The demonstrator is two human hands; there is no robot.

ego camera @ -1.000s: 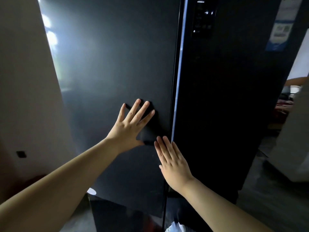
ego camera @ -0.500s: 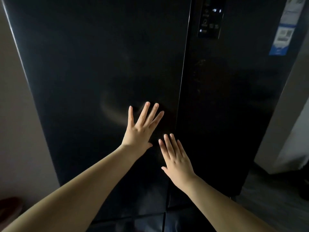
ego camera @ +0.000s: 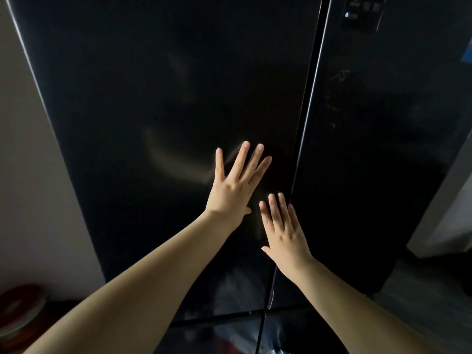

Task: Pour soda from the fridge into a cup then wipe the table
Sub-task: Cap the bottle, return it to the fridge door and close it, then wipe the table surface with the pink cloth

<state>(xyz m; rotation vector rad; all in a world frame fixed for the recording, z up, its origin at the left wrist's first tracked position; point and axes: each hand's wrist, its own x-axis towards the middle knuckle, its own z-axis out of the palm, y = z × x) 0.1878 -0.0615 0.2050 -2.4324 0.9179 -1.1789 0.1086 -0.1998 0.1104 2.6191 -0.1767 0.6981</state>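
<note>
Since the earlier frames, the lit gap at the seam has closed: the fridge now has its left door flush with the right door. My left hand lies flat on the left door, fingers straight and spread, holding nothing. My right hand lies just below it, fingers straight, tips at the seam, holding nothing. The control panel shows at the top edge. A pale wall stands left of the fridge, with a red object low beside it.

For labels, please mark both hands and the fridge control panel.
left hand (ego camera: 233, 190): head view, back of hand.
right hand (ego camera: 287, 236): head view, back of hand.
control panel (ego camera: 362, 11): head view, dark face.
</note>
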